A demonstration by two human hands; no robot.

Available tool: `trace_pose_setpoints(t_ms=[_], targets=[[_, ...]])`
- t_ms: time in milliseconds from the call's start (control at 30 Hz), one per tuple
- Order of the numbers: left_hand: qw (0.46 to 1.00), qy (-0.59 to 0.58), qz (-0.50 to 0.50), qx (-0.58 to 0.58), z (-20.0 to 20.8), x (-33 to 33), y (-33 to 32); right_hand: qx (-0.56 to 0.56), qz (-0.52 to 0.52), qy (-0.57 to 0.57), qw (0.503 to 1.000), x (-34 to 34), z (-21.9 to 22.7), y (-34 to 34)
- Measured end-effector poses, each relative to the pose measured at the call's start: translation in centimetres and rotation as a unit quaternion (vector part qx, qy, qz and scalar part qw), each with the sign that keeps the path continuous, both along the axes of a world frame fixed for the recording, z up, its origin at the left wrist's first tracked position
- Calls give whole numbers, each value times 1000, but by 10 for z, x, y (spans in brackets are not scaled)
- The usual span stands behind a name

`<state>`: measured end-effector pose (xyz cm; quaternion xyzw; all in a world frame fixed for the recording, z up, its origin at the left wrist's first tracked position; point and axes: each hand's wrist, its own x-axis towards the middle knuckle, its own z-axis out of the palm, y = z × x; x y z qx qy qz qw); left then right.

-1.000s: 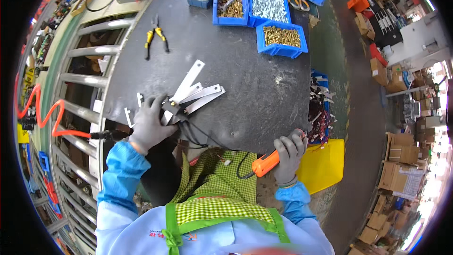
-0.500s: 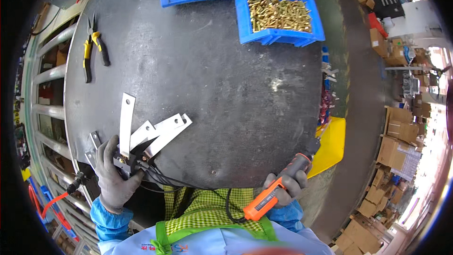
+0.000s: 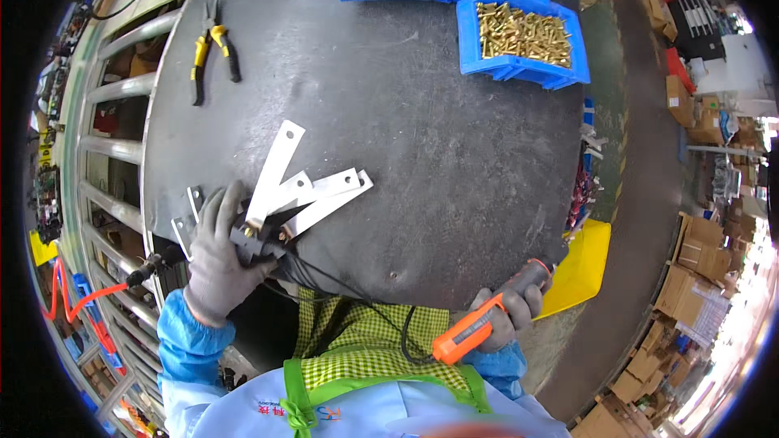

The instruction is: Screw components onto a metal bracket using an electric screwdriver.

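Note:
My left hand [image 3: 217,269], in a grey glove, is closed around a small black block-shaped part [image 3: 258,246] at the table's near left edge. Dark cables [image 3: 324,276] run from that part towards my apron. Several flat silvery metal strips with end holes fan out beyond it; one strip [image 3: 276,169] leans up to the right, and others [image 3: 331,186] lie lower. Fingers partly hide where they join the part. Gripped in my gloved right hand [image 3: 513,315] is an orange and grey power screwdriver [image 3: 468,336], its tip pointing away to the right.
Yellow-handled pliers [image 3: 213,53] lie at the far left of the dark table [image 3: 381,122]. Blue bins [image 3: 519,73] with brass-coloured screws and silvery hardware stand at the back. A yellow bin [image 3: 584,268] sits beyond the right edge. Metal rollers [image 3: 114,148] line the left side.
The view has shifted and turned, so the table's contents appear farther right. The upper strip tilts more to the right, closer to the others. Both hands keep their hold.

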<state>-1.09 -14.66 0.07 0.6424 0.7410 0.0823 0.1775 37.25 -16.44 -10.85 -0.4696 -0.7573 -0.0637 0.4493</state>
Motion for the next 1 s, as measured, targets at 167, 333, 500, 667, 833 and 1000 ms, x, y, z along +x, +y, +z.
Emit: trace_pose_setpoints(t_ms=[167, 333, 500, 667, 833, 1000], targets=[[1000, 15, 3, 4, 8, 3, -2, -33, 21, -56, 998, -2, 37, 5], [990, -87, 37, 109, 18, 9, -21, -147, 119, -227, 955, -15, 85, 40], [882, -436, 69, 162, 60, 36, -72, -107, 173, -350, 914, -32, 69, 105], [797, -545, -33, 259, 139, 66, -95, -75, 180, -318, 928, -51, 71, 119], [742, -637, -35, 208, 226, 139, -90, -347, 557, 211, 724, -24, 105, 42], [796, -531, -172, 235, 230, 171, -44, -581, 640, 410, 289, 47, 169, -106]])
